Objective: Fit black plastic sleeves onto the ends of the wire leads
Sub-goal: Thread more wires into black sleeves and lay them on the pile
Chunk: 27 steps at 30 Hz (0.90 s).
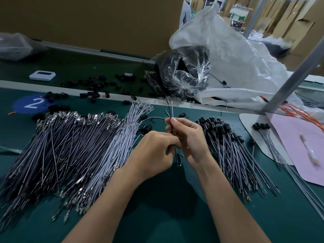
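The left hand and right hand were bare, the right thumbnail trimmed short, and behind each wrist the left forearm and right forearm were bare too.

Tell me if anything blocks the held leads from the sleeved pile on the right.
Nothing visible does. The right hand and left hand hold the leads over the green mat, and the sleeved pile lies right beside the right hand, with no object between them.
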Each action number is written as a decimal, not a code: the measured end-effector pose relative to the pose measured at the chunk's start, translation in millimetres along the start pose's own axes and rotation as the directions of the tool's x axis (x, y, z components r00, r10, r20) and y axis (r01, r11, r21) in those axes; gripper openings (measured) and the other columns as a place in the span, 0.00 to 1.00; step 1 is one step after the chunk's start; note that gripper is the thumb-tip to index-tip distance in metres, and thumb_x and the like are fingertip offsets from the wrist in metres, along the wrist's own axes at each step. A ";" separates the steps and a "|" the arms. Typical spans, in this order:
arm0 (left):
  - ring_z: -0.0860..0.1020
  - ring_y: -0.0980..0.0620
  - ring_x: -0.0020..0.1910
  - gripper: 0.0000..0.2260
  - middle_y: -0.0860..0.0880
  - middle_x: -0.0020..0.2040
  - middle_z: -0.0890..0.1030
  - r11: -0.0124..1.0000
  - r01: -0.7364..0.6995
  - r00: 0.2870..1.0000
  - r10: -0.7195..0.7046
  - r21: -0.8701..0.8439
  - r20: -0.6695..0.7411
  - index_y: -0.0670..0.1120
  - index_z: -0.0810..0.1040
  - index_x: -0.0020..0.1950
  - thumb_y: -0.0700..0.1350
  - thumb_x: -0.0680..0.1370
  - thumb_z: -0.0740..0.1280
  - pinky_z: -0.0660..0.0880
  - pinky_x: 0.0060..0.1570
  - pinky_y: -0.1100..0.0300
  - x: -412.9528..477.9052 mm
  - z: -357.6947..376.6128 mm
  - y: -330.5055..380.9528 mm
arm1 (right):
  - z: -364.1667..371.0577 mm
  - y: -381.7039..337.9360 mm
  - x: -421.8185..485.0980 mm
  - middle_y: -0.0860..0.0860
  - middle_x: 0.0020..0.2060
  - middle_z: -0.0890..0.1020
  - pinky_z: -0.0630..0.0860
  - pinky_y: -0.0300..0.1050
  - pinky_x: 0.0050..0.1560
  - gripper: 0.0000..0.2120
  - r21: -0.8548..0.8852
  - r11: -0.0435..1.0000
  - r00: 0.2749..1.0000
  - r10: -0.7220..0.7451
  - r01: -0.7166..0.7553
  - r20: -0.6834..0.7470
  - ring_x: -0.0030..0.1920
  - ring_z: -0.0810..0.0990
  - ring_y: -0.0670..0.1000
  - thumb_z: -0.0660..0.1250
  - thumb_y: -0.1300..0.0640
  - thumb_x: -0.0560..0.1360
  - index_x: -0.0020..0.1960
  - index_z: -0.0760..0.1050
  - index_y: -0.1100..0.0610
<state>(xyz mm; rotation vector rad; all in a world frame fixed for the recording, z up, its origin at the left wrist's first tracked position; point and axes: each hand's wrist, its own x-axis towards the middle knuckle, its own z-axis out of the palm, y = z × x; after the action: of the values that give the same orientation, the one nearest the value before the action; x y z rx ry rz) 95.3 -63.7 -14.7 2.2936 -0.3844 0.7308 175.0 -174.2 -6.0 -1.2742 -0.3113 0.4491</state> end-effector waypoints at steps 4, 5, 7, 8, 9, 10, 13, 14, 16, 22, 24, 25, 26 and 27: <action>0.83 0.46 0.40 0.10 0.48 0.41 0.85 1.000 0.000 1.000 0.000 0.010 0.006 0.43 0.85 0.43 0.35 0.70 0.65 0.79 0.40 0.51 -1.9 1.3 0.2 | -0.7 1.9 1.3 0.53 0.34 0.83 0.76 0.36 0.35 0.05 0.021 0.999 0.999 -0.030 0.030 -0.016 0.34 0.79 0.46 0.70 0.61 0.73 0.41 0.85 0.58; 0.84 0.47 0.40 0.10 0.49 0.41 0.86 1.000 -0.002 0.999 0.002 0.009 -0.049 0.44 0.85 0.43 0.36 0.70 0.65 0.80 0.41 0.52 -2.4 1.0 2.9 | -0.8 2.3 1.7 0.53 0.32 0.82 0.76 0.36 0.34 0.05 0.019 0.999 0.999 -0.043 0.043 -0.021 0.33 0.78 0.46 0.70 0.62 0.73 0.41 0.85 0.59; 0.84 0.52 0.41 0.09 0.51 0.42 0.86 0.999 0.000 0.948 -0.011 -0.033 -0.318 0.43 0.85 0.43 0.35 0.71 0.65 0.81 0.41 0.56 -1.7 0.0 6.9 | -1.5 2.1 1.7 0.52 0.31 0.81 0.75 0.36 0.32 0.04 0.025 0.997 0.997 -0.069 0.070 -0.016 0.30 0.77 0.46 0.72 0.61 0.71 0.40 0.84 0.59; 0.83 0.55 0.40 0.09 0.52 0.42 0.85 0.996 0.030 0.879 -0.068 -0.087 -0.472 0.43 0.85 0.45 0.35 0.72 0.66 0.80 0.41 0.60 -0.5 -2.0 7.0 | -1.8 1.9 1.3 0.52 0.30 0.81 0.74 0.37 0.30 0.03 0.027 0.996 0.997 -0.080 0.080 0.007 0.28 0.76 0.47 0.73 0.59 0.69 0.40 0.84 0.59; 0.82 0.58 0.39 0.07 0.54 0.42 0.85 0.981 0.090 0.797 -0.175 -0.174 -0.577 0.44 0.84 0.46 0.36 0.74 0.67 0.79 0.39 0.64 1.0 -4.7 5.1 | -2.5 2.1 1.1 0.52 0.30 0.80 0.73 0.37 0.29 0.04 0.011 0.996 0.995 -0.091 0.091 0.043 0.27 0.76 0.47 0.73 0.58 0.68 0.40 0.84 0.59; 0.82 0.58 0.38 0.05 0.55 0.41 0.84 0.941 0.168 0.723 -0.319 -0.292 -0.612 0.45 0.84 0.48 0.39 0.75 0.69 0.77 0.38 0.67 2.7 -7.8 2.4 | -2.8 2.6 0.9 0.52 0.30 0.80 0.72 0.36 0.28 0.05 -0.023 0.995 0.992 -0.100 0.102 0.082 0.27 0.75 0.47 0.74 0.58 0.68 0.41 0.84 0.59; 0.83 0.53 0.38 0.04 0.52 0.40 0.85 0.673 0.366 0.602 -0.698 -0.643 -0.388 0.49 0.85 0.47 0.47 0.74 0.75 0.79 0.38 0.61 6.5 -11.7 -6.7 | -1.5 5.8 0.9 0.53 0.31 0.80 0.70 0.36 0.27 0.02 -0.140 0.980 0.979 -0.117 0.141 0.167 0.27 0.74 0.48 0.73 0.61 0.71 0.42 0.84 0.59; 0.84 0.52 0.38 0.04 0.51 0.40 0.86 0.594 0.383 0.586 -0.748 -0.707 -0.311 0.48 0.85 0.46 0.47 0.73 0.75 0.79 0.38 0.59 6.6 -12.1 -8.6 | -0.8 6.7 1.1 0.53 0.31 0.80 0.70 0.36 0.27 0.02 -0.163 0.975 0.978 -0.120 0.149 0.173 0.27 0.74 0.48 0.72 0.62 0.72 0.42 0.84 0.60; 0.83 0.52 0.37 0.04 0.49 0.39 0.86 0.523 0.382 0.576 -0.779 -0.762 -0.247 0.47 0.85 0.45 0.46 0.75 0.73 0.79 0.36 0.60 6.0 -14.1 -10.1 | -0.1 6.9 1.0 0.53 0.30 0.80 0.69 0.36 0.27 0.03 -0.190 0.968 0.981 -0.141 0.166 0.136 0.27 0.74 0.47 0.72 0.64 0.73 0.42 0.84 0.60; 0.78 0.63 0.33 0.05 0.55 0.36 0.84 0.736 0.561 0.759 -0.640 -0.379 -0.120 0.53 0.84 0.42 0.42 0.72 0.75 0.76 0.38 0.66 0.0 -14.9 -12.3 | -4.8 4.8 3.4 0.52 0.30 0.80 0.68 0.36 0.27 0.03 -0.286 0.945 0.969 -0.208 0.162 -0.137 0.26 0.73 0.44 0.70 0.65 0.75 0.45 0.82 0.64; 0.79 0.62 0.39 0.06 0.60 0.39 0.83 0.830 0.556 0.830 -0.557 -0.045 -0.022 0.55 0.84 0.45 0.49 0.70 0.77 0.76 0.44 0.64 -4.7 -13.5 -7.1 | -4.4 4.1 2.9 0.52 0.30 0.80 0.68 0.36 0.27 0.03 -0.299 0.943 0.966 -0.201 0.146 -0.163 0.26 0.73 0.43 0.70 0.65 0.75 0.45 0.82 0.65; 0.80 0.59 0.43 0.10 0.61 0.40 0.82 0.831 0.546 0.834 -0.551 0.103 0.021 0.56 0.84 0.48 0.52 0.68 0.77 0.76 0.47 0.61 -6.8 -14.0 -6.1 | -4.1 3.9 2.6 0.52 0.31 0.80 0.68 0.36 0.27 0.04 -0.310 0.940 0.966 -0.200 0.142 -0.164 0.26 0.74 0.43 0.70 0.65 0.75 0.45 0.82 0.65; 0.79 0.56 0.45 0.12 0.61 0.41 0.80 0.812 0.550 0.820 -0.569 0.197 0.060 0.57 0.83 0.49 0.55 0.67 0.76 0.77 0.49 0.59 -7.9 -15.4 -6.1 | -4.0 3.9 2.4 0.51 0.31 0.80 0.69 0.36 0.27 0.04 -0.319 0.937 0.966 -0.200 0.140 -0.163 0.26 0.74 0.43 0.70 0.65 0.75 0.46 0.82 0.65; 0.79 0.54 0.46 0.12 0.60 0.41 0.79 0.789 0.564 0.797 -0.598 0.244 0.090 0.57 0.83 0.49 0.56 0.67 0.76 0.77 0.49 0.58 -8.0 -17.2 -6.8 | -3.9 4.1 2.3 0.51 0.30 0.80 0.69 0.36 0.27 0.04 -0.324 0.936 0.967 -0.199 0.139 -0.162 0.26 0.74 0.43 0.70 0.65 0.75 0.45 0.82 0.65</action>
<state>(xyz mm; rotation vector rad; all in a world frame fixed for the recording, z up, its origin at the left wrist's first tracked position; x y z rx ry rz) 85.2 -46.4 -12.7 2.4740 0.3532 0.2696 178.2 -175.4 -11.0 -1.5714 -0.3339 0.1276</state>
